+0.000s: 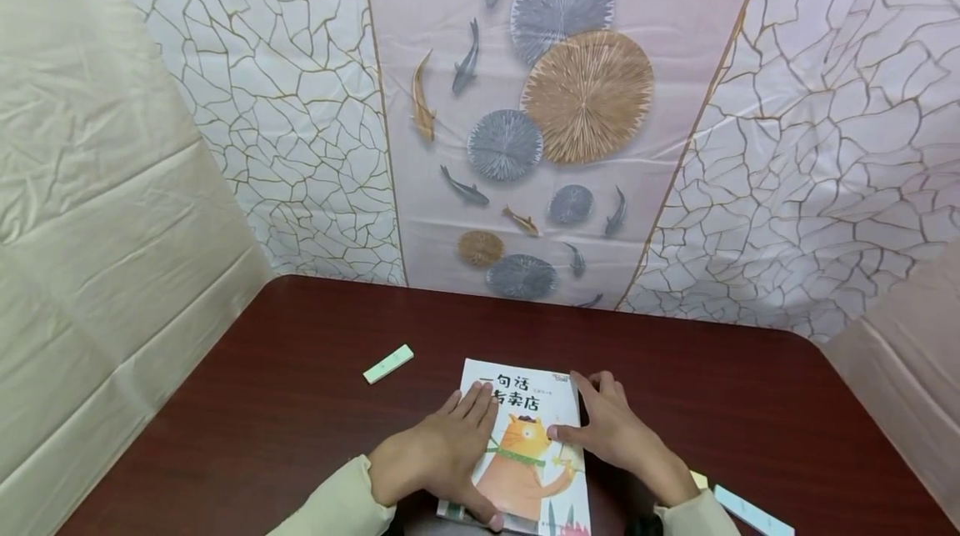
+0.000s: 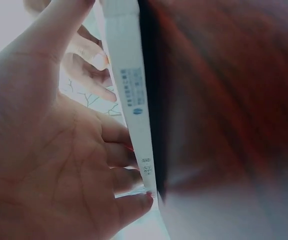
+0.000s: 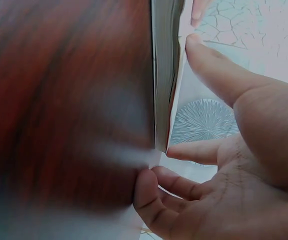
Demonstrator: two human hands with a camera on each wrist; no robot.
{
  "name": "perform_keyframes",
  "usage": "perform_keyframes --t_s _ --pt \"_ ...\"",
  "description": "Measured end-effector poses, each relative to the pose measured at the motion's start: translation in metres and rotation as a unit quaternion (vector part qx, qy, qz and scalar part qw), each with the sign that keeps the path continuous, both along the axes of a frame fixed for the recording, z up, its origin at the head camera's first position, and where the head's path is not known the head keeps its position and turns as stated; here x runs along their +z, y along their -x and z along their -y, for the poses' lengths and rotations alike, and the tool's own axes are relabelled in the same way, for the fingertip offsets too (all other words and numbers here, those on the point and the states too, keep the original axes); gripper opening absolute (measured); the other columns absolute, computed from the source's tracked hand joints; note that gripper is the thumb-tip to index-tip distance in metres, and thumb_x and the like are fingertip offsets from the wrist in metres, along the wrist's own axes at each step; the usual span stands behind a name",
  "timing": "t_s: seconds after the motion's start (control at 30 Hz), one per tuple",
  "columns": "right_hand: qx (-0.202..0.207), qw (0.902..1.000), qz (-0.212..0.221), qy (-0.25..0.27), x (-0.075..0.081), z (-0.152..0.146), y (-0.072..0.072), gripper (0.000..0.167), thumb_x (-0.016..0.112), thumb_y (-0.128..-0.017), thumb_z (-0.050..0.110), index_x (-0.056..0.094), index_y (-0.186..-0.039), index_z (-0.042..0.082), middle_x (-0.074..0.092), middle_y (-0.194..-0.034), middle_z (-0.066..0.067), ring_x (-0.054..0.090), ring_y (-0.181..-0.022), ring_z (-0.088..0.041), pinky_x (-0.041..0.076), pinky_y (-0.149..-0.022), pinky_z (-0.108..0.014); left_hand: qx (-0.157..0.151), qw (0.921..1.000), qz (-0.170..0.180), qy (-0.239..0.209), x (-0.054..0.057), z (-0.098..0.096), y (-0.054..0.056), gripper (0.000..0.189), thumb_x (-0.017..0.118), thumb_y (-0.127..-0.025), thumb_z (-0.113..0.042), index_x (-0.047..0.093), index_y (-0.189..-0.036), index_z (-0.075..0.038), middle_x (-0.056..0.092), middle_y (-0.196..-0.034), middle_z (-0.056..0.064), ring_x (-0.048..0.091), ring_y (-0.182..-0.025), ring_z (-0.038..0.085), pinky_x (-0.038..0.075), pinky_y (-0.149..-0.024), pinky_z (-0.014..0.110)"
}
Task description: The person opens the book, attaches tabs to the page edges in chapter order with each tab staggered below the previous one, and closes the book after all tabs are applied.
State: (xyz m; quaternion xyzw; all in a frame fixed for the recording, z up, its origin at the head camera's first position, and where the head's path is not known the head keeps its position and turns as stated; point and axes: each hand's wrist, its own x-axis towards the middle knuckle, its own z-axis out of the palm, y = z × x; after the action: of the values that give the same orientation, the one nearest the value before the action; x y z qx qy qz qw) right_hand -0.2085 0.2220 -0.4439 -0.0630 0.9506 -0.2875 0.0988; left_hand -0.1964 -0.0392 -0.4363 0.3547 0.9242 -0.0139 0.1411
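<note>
- Dark red-brown table (image 1: 300, 403) spreads beneath all the fingers I watch from afar; patterned cloth (image 1: 585, 94) hangs behind it, well beyond the fingertips.
- Left hand (image 1: 457, 444): fingers straight and released, resting on the cover of the book (image 1: 525, 469), with the thumb reaching over its near part.
- Right hand (image 1: 611, 428): the thumb touches the cover's right edge, the forefinger reaches the far right corner, and the other fingers bend just past it. I cannot tell whether they pinch anything.
- Between the hands, partly under the left fingers, the book lies closed, front up. I see its spine (image 2: 134, 100) beside the left palm and its page edges (image 3: 166, 75) facing the right.
- Step in hand, as I judge it: steadying the book by its edges, or feeling for the cover; I cannot settle which.
- Next move, to my mind, calls for a light left press and a precise right thumb and forefinger.
- Farther out, a pale green strip (image 1: 387, 364) lies well left of the left fingertips; behind the right fingers, near that sleeve (image 1: 697, 517), are a pale blue strip (image 1: 753, 511) and a yellow piece (image 1: 699, 479), partly hidden.
</note>
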Motion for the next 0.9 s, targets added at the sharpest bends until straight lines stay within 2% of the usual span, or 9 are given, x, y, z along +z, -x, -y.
perform_keyframes --t_s 0.13,0.37,0.63,0.9 --pt "-0.001 0.9999 -0.001 -0.013 0.0017 0.0018 0.0016 0.1 0.089 -0.086 0.04 0.037 -0.159 -0.006 0.043 -0.138 -0.03 0.042 -0.131 -0.047 0.047 -0.1 -0.063 0.002 1.0 0.007 -0.004 -0.0001 0.0006 0.0008 0.139 0.072 -0.07 -0.09 0.021 -0.168 -0.004 0.011 -0.176 0.017 0.008 -0.163 0.029 0.02 -0.13 0.045" --pt "-0.006 0.9995 0.002 -0.032 0.0025 0.0053 0.0008 0.101 0.089 -0.086 0.038 0.037 -0.158 -0.008 0.043 -0.138 -0.03 0.041 -0.131 -0.048 0.046 -0.103 -0.063 0.01 0.9993 0.037 -0.006 -0.0001 -0.0009 0.0034 0.139 0.072 -0.072 -0.088 0.017 -0.169 -0.006 0.006 -0.176 0.015 0.004 -0.164 0.028 0.019 -0.13 0.045" --pt "0.01 0.9991 -0.005 -0.04 0.0032 0.0031 0.0026 0.098 0.087 -0.088 0.037 0.037 -0.158 -0.01 0.043 -0.136 -0.028 0.041 -0.124 -0.044 0.048 -0.098 -0.06 0.005 0.9988 0.043 -0.023 0.0017 0.0002 0.0056 0.136 0.074 -0.074 -0.085 0.017 -0.169 -0.005 0.005 -0.176 0.017 0.003 -0.164 0.029 0.017 -0.13 0.045" --pt "0.023 0.9995 0.002 -0.022 0.0028 0.0023 0.0022 0.102 0.085 -0.09 0.04 0.031 -0.16 -0.011 0.038 -0.142 -0.033 0.037 -0.131 -0.05 0.044 -0.103 -0.065 0.018 0.9983 0.043 -0.035 -0.0043 0.0031 0.0027 0.138 0.075 -0.073 -0.085 0.016 -0.169 -0.006 0.004 -0.177 0.015 0.001 -0.164 0.026 0.015 -0.131 0.042"
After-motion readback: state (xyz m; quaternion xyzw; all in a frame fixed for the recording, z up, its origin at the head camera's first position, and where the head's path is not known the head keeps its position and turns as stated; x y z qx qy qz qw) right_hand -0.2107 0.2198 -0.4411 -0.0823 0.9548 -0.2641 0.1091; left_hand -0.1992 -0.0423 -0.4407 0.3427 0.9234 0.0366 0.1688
